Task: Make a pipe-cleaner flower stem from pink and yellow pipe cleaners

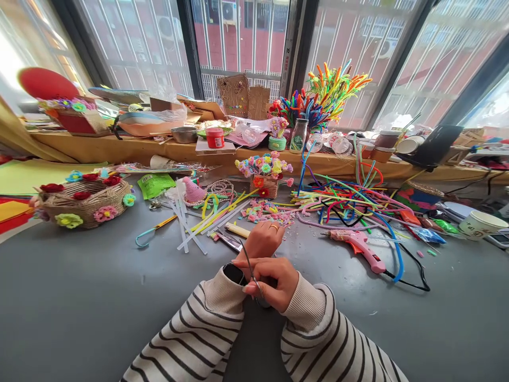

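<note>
My right hand is closed around a pair of scissors, whose thin dark blades point up and away. It crosses over my left wrist beside a black watch. Beyond it, my left hand stretches forward with its back to me and a ring on one finger. Its fingertips are hidden, so whether it grips anything does not show. Small pink and green fluffy scraps lie just past it, and a cream-coloured stick is at its left.
A twine basket with crochet-like flowers sits left. Clear glue sticks and a hooked blue-tipped tool lie nearer. A small flower-filled basket stands behind my hands. Right are tangled pipe cleaners, a pink glue gun and a paper cup.
</note>
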`<state>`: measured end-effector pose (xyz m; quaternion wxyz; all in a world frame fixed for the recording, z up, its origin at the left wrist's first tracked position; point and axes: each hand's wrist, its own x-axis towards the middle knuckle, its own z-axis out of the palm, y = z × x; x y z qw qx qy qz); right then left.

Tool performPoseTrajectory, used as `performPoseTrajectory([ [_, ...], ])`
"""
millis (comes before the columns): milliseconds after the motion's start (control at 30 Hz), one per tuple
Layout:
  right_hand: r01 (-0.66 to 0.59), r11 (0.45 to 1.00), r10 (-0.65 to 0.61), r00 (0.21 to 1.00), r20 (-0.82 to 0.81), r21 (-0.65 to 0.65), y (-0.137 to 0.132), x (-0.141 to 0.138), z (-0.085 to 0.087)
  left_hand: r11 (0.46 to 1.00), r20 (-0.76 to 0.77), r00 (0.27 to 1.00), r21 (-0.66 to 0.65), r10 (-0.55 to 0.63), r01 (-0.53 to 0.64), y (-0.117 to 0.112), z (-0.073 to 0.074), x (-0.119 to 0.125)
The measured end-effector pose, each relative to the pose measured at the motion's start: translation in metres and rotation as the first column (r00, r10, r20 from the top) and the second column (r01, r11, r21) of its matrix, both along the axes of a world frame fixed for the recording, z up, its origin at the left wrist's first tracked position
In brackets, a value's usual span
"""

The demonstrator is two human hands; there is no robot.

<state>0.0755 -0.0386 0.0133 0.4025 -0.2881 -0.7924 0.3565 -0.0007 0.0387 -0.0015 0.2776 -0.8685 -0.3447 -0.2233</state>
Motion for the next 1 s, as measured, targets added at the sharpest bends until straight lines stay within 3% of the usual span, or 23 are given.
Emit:
performPoseTrajectory([
  [400, -0.067, 0.998, 0.066, 0.995, 0.073, 0.005, 0.001, -0.004, 0.001, 0.997, -0.002, 1.000, -0.076, 0.000, 0.000, 0.001, -0.002, -0.002],
  [567, 0.012, 0.998, -0.020, 0.987, 0.159, 0.054, -0.010, -0.008, 0.005, 0.997, 0.019, 1.000, -0.078, 0.011, -0.010, 0.000, 0.002, -0.003],
  [767, -0.201, 0.974, 0.167, 0.952, 0.258, 0.110, -0.023, -0.026, -0.005, 0.997, 0.037, 0.999, -0.070, 0.015, -0.012, -0.001, 0.005, -0.003],
  [1000, -0.152, 0.974, 0.108, 0.963, 0.248, 0.166, -0.022, -0.034, -0.014, 0.987, 0.158, 0.986, -0.160, 0.053, -0.027, -0.002, 0.005, -0.002],
])
